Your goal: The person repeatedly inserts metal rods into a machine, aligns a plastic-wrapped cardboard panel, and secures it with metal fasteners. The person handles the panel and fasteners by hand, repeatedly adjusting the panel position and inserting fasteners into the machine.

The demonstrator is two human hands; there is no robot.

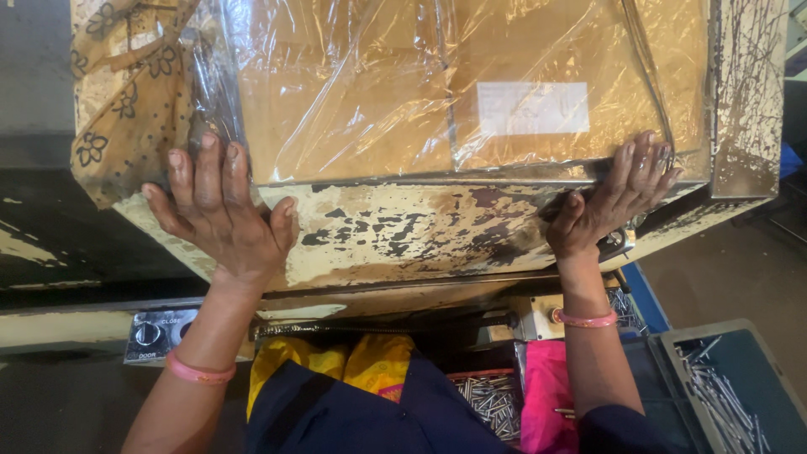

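Pressing flat with fingers spread, the left hand (pixel 220 214) lies on the plastic sheet (pixel 420 84) at the near left corner of the machine top (pixel 403 231); the right hand (pixel 614 197), also unclenched, touches its near right edge.

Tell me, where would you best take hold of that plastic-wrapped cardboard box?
Probably at its two near corners, coming from the front edge, one hand on each side. The cardboard box lies flat and wide, its film slippery; the left hand and right hand already rest there.
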